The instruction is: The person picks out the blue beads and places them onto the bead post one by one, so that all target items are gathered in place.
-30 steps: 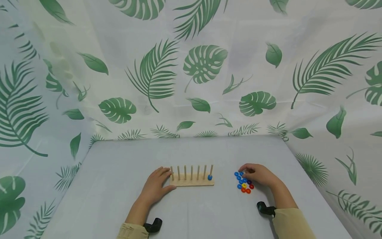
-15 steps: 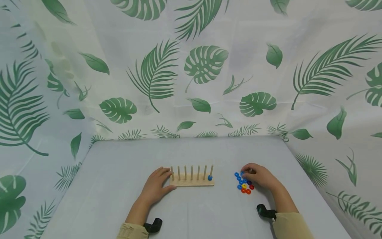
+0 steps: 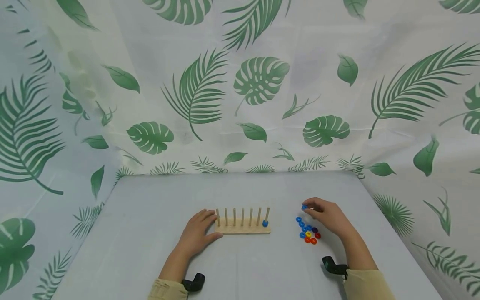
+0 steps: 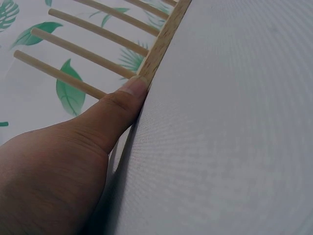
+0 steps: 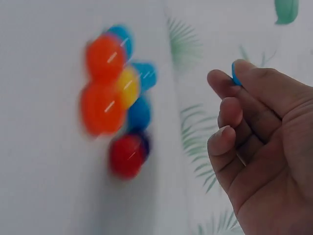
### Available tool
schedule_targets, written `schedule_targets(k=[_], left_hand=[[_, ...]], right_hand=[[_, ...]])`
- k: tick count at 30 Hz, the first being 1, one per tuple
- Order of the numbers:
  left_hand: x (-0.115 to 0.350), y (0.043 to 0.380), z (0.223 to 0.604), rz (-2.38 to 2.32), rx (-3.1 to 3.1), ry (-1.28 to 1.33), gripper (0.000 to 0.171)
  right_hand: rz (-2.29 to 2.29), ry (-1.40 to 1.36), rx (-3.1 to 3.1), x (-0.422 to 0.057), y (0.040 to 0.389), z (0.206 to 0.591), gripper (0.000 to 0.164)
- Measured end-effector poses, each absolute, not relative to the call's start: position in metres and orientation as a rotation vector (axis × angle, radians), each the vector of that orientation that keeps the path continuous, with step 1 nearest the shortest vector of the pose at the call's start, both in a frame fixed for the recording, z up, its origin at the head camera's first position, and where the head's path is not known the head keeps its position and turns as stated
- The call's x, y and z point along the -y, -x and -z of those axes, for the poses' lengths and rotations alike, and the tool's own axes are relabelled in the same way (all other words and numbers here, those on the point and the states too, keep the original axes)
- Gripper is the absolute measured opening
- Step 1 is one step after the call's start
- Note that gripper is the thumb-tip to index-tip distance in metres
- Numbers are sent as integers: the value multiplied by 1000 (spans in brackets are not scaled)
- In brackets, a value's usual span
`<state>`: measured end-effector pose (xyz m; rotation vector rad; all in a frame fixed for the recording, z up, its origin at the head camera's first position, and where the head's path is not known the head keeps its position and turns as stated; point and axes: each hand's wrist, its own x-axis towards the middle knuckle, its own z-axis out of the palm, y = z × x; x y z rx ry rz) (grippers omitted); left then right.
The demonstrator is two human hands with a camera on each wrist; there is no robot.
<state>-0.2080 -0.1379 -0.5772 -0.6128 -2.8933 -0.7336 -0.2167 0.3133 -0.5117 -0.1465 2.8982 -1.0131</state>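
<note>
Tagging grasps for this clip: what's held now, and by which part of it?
Right hand: a blue ring, pinched in the fingers; exact contact spot hidden. Left hand: the wooden peg board, gripped at its left end.

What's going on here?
A person's left hand holds the left end of a wooden peg board on the white-covered table. The right hand pinches a small blue bead between thumb and finger, apart from the loose beads beside it: blue, yellow, orange, red and dark purple. One threaded blue bead sits at the foot of the right-end peg, the only one I can see on the board's seven pegs.
</note>
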Motion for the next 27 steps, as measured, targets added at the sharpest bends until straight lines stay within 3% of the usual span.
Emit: schedule_targets(k=[17, 27], left_hand=[[139, 208, 576, 728, 2883, 629, 68], [138, 208, 577, 727, 2879, 629, 67]], right_hand=[[1159, 426, -2875, -253, 210, 473, 24], [1454, 439, -2723, -227, 211, 479, 25]])
